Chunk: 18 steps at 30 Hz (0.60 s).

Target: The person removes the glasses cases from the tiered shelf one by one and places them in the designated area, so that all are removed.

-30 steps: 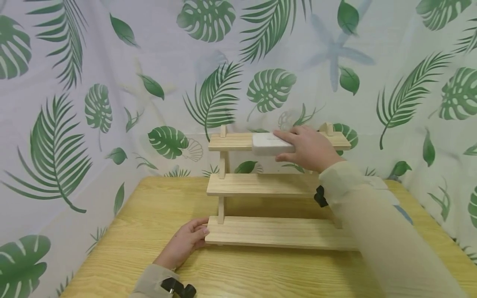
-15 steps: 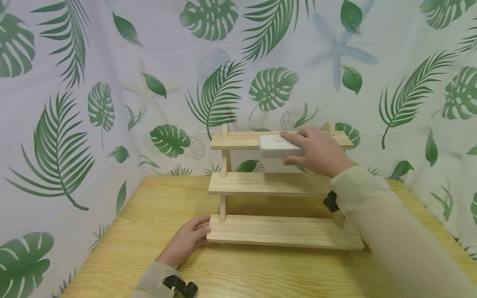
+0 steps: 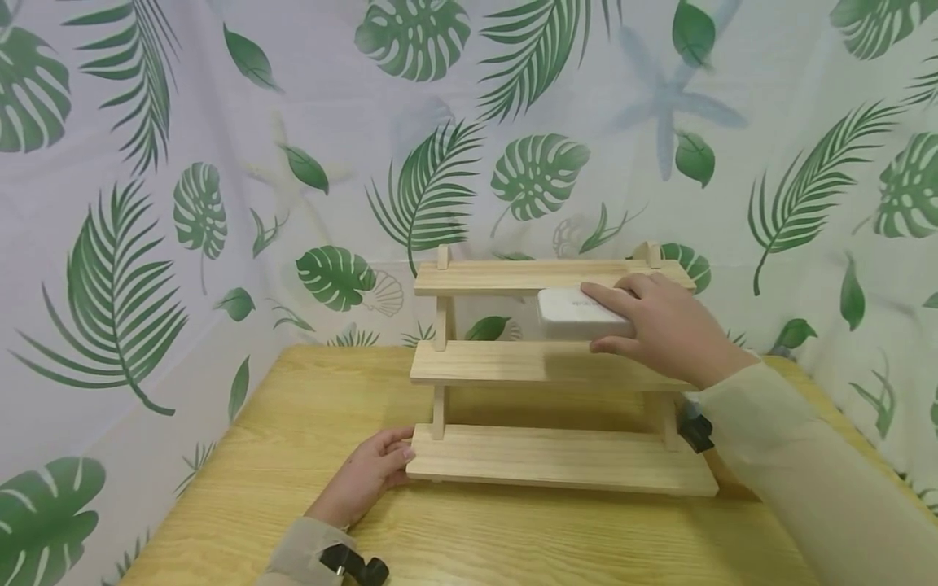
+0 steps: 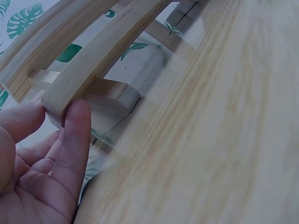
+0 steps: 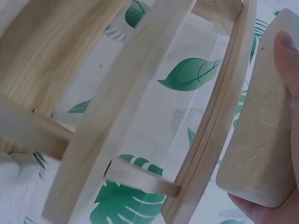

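The white rounded rectangular block [image 3: 575, 313] has come down and to the right: half a second back it sat level with the top plank of the three-tier pale wooden step shelf [image 3: 513, 362], and now it hangs in the air between the top and middle planks, over the right half of the middle one, not touching either that I can see. That reads to me as the block coming off the top tier and heading for a lower one. The right hand [image 3: 659, 330] grips it by its right end, fingers over the top and thumb underneath. From the right wrist view the block [image 5: 261, 126] looks matte and faintly speckled, with soft rounded edges and corners; faint grey lettering shows on its top face in the head view, too small to read. Down at the front left corner of the shelf's bottom plank, the left hand [image 3: 366, 476] hasn't budged, resting on the light wood-grain table [image 3: 293, 423], fingers relaxed and fingertips [image 4: 77, 121] touching the plank's end. A leaf-print white cloth [image 3: 183, 163] hangs behind.
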### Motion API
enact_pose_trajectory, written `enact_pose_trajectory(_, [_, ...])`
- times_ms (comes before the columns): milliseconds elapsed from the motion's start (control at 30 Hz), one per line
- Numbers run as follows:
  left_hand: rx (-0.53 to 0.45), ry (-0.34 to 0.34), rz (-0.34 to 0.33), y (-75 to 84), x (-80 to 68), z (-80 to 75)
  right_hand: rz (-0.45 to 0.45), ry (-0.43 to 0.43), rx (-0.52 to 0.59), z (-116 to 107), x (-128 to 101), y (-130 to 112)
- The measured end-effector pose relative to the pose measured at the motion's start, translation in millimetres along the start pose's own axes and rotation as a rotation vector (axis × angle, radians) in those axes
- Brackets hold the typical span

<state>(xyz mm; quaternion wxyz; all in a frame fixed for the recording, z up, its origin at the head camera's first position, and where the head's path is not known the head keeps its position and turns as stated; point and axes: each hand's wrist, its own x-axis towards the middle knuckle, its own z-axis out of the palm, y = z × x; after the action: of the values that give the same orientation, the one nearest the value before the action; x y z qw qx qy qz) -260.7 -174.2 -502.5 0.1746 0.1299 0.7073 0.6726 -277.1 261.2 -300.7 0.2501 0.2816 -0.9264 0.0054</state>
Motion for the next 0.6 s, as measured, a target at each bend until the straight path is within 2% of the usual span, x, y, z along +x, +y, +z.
enact_pose_trajectory(133, [-0.004,0.002,0.004,0.8,-1.4,-0.1,-0.011,0.041,-0.017,-4.5,-16.0,0.8])
enact_pose_trajectory(333, [-0.005,0.013,0.001,3.9,-2.0,-0.1,-0.092,0.137,-0.033,-5.8,-41.0,8.7])
enact_pose_trajectory(600, [0.015,0.014,-0.006,3.7,-2.1,-0.2,-0.103,0.183,-0.039,1.6,-88.0,19.2])
